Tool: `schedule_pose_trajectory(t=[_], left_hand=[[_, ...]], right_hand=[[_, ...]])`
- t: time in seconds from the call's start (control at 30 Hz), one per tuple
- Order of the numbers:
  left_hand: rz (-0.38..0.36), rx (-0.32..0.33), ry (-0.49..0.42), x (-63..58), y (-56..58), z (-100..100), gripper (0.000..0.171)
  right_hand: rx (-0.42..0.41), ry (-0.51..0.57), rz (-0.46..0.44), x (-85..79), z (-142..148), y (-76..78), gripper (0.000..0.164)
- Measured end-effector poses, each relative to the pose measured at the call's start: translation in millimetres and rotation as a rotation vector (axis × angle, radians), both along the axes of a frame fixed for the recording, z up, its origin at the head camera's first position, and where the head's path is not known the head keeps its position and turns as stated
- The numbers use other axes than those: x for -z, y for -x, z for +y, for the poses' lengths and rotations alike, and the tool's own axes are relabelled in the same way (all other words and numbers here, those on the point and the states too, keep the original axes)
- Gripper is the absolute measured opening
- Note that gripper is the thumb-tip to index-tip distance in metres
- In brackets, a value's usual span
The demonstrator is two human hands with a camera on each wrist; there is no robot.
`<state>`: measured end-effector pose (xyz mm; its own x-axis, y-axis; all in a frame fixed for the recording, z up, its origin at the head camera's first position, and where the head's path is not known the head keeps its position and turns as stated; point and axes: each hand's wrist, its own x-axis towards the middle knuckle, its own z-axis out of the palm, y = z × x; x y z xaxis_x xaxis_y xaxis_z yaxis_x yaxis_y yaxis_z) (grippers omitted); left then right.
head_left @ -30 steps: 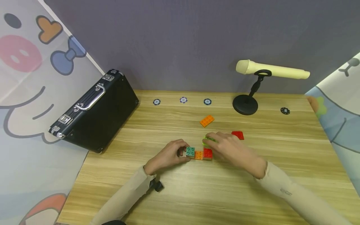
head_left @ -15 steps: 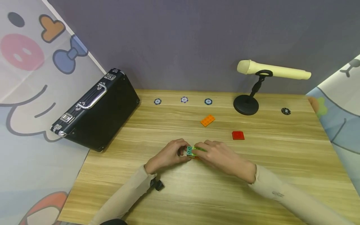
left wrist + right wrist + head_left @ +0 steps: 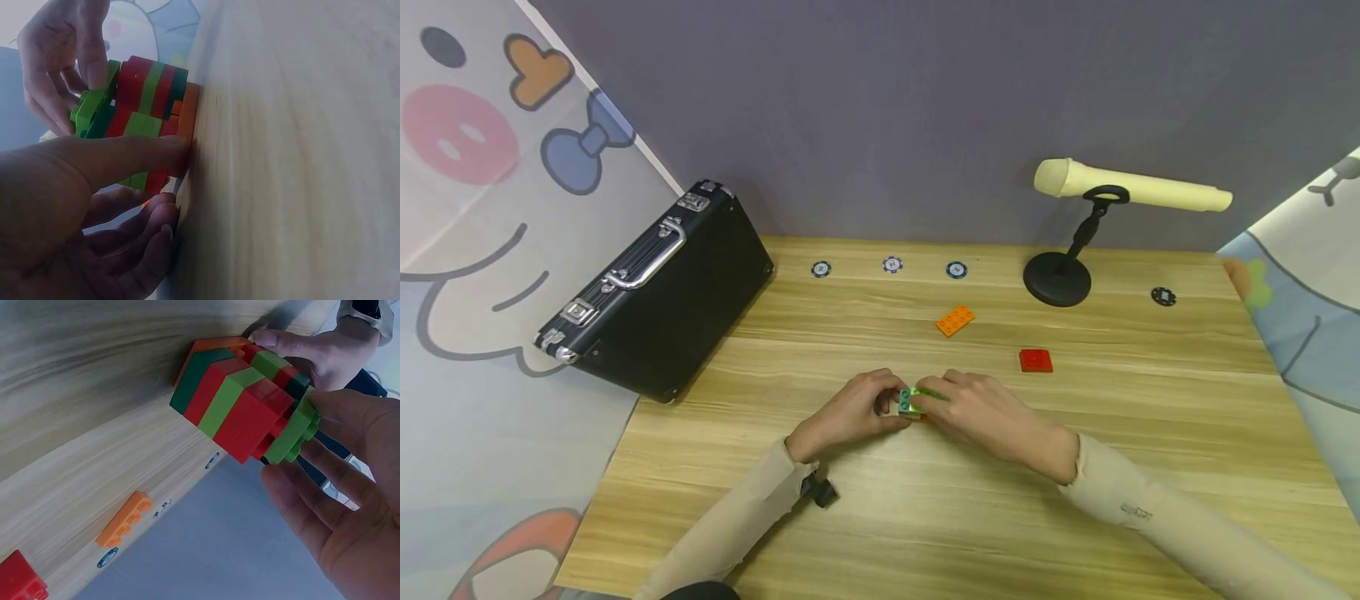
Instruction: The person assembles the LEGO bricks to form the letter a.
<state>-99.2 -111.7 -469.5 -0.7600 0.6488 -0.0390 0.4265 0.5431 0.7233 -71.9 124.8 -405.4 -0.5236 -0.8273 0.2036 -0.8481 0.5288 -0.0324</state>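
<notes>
Two side-by-side stacks of red, green and teal toy building bricks (image 3: 231,400) stand on an orange base brick (image 3: 189,112). My left hand (image 3: 847,414) grips the left stack (image 3: 139,125), thumb on one side and fingers on the other. A lime green brick (image 3: 295,432) lies across the tops of the two stacks, resting at the teal top (image 3: 905,401) of the left one. My right hand (image 3: 988,419) pinches this lime brick from above between thumb and fingers. In the head view, the right hand hides most of the right stack.
Beyond the hands lie a loose orange brick (image 3: 955,321) and a red brick (image 3: 1036,361). Poker chips (image 3: 892,264) line the back, with a black chip (image 3: 1163,296) at right. A microphone stand (image 3: 1057,279) and a black case (image 3: 662,308) stand behind.
My right hand has carried the lime brick left and down onto the two stacks, uncovering the red brick fully. My left hand keeps its hold in place.
</notes>
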Motion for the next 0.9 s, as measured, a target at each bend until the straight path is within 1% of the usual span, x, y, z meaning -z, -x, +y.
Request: schedule_pose_trajectory(t=[0.27, 0.5, 0.73, 0.9], left_hand=[[0.008, 0.012, 0.009, 1.6, -0.6, -0.3, 0.032], [-0.012, 0.009, 0.012, 3.1, -1.3, -1.7, 0.031], [0.001, 0.005, 0.000, 1.6, 0.6, -0.5, 0.031], [0.000, 0.006, 0.015, 0.8, 1.9, 0.1, 0.031]], right_hand=[[0.010, -0.032, -0.034, 1.6, 1.9, -4.0, 0.045], [0.019, -0.003, -0.047, 6.8, 0.8, -4.3, 0.040], [0.026, 0.008, -0.022, 9.4, 2.9, -5.7, 0.045], [0.024, 0.041, -0.049, 10.3, 4.4, -3.5, 0.044]])
